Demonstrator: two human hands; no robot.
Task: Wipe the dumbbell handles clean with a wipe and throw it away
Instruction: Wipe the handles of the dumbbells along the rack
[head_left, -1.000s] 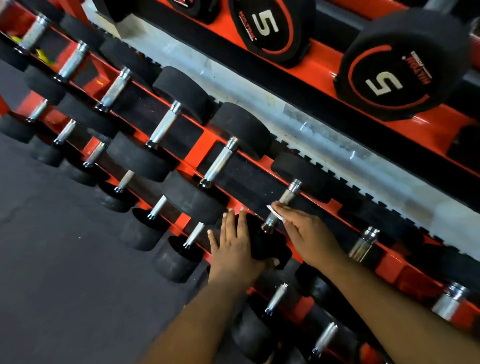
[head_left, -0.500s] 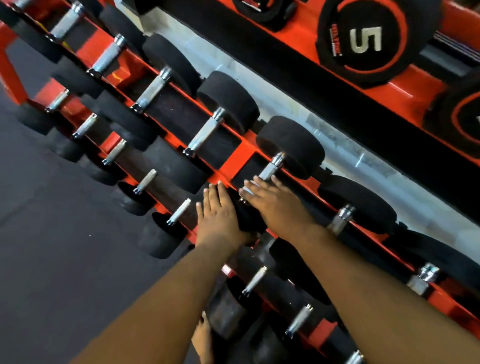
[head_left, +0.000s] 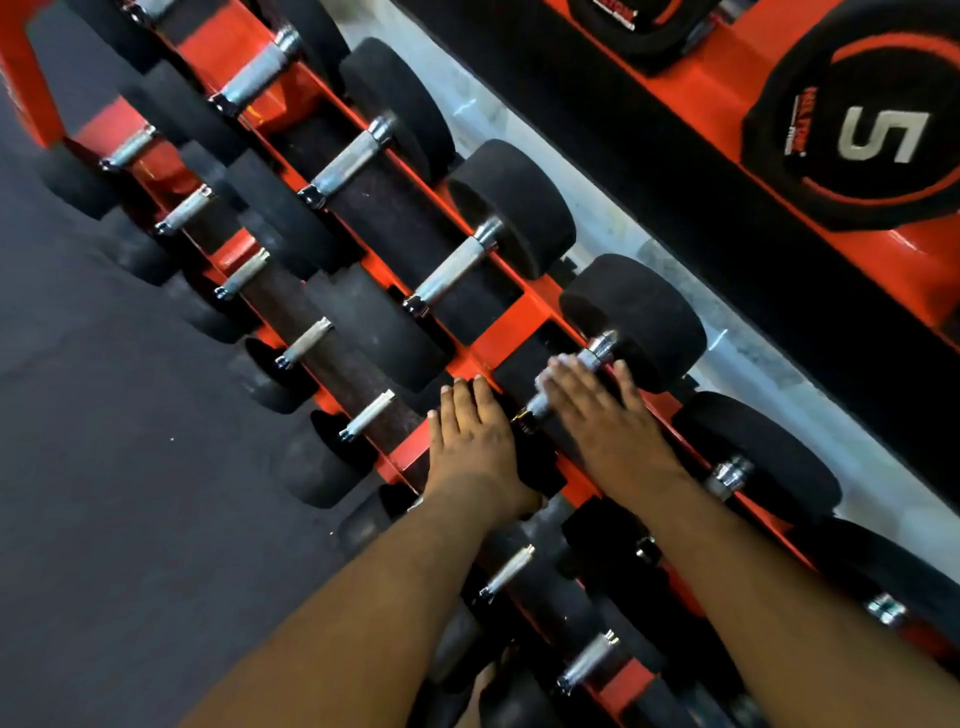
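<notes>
Dumbbell handle under the wipe

A knurled chrome dumbbell handle (head_left: 566, 384) lay diagonally on the red rack between black round heads; a white wipe (head_left: 549, 375) was pressed on it, mostly hidden.

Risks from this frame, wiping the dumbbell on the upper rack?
1. The right hand covers the chrome dumbbell handle; the white wipe barely shows, so it may slip off.
2. The left hand rests flat on the black rubber dumbbell head; rolling could pinch it against the red steel rack.
</notes>
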